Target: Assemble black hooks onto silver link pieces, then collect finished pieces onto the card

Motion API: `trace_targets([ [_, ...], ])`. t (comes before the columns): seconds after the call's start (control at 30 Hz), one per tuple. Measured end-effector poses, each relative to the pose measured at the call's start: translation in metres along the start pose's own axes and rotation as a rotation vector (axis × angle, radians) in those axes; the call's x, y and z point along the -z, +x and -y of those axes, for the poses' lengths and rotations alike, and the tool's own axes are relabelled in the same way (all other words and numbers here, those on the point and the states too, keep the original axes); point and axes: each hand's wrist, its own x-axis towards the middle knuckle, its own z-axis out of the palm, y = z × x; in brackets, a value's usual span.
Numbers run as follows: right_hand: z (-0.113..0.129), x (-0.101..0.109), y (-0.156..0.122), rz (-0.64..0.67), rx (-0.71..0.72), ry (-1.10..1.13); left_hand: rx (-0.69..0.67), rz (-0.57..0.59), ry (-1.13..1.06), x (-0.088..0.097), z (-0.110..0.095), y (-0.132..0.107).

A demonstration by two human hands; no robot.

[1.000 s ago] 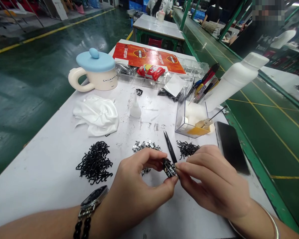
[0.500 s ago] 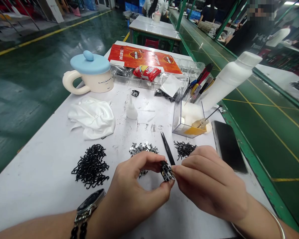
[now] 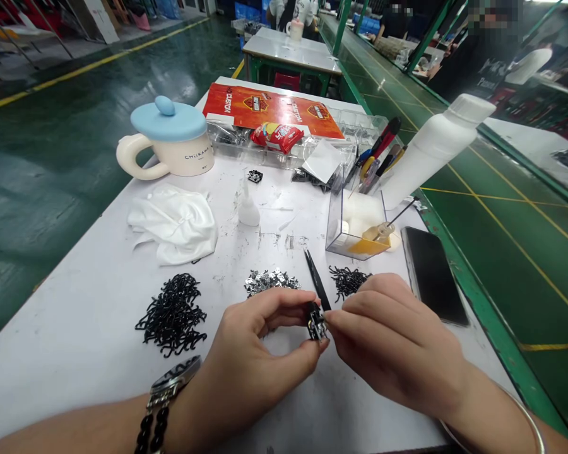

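Between thumb and fingers, my left hand grips a small black and silver part whose exact kind I cannot make out. My right hand is pinched closed at that part's right side; anything between its fingertips is hidden. Just beyond lies a pair of black tweezers, tips pointing away. Behind my left hand is a pile of small silver metal pieces, partly covered by the hand. A heap of black curved pieces lies to the left, and a smaller pile of black pieces sits behind my right hand.
A clear box with bottles stands at the right, beside a white bottle and a phone. Farther back are a lidded mug, white cloth, small squeeze bottle and orange-red card. People are in the background.
The small part has turned slightly in my left fingers, showing more of its silver side. My right fingertips stay against it, and the view has shifted a little.
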Motion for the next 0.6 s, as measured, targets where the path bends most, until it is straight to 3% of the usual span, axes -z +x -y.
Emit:
trace_targets([
  [0.17, 0.0005, -0.0012, -0.0008, -0.005, -0.002, -0.032, -0.052, 0.004, 0.042, 0.0005, 0.0033, -0.0016],
  [0.4, 0.0002, 0.0007, -0.0017, 0.02, 0.027, -0.042, 0.048, 0.054, -0.13, 0.0004, 0.0018, 0.0002],
  [0.6, 0.0, 0.0003, 0.0013, -0.022, -0.015, -0.042, 0.055, 0.035, -0.118, 0.0009, -0.0028, 0.0037],
])
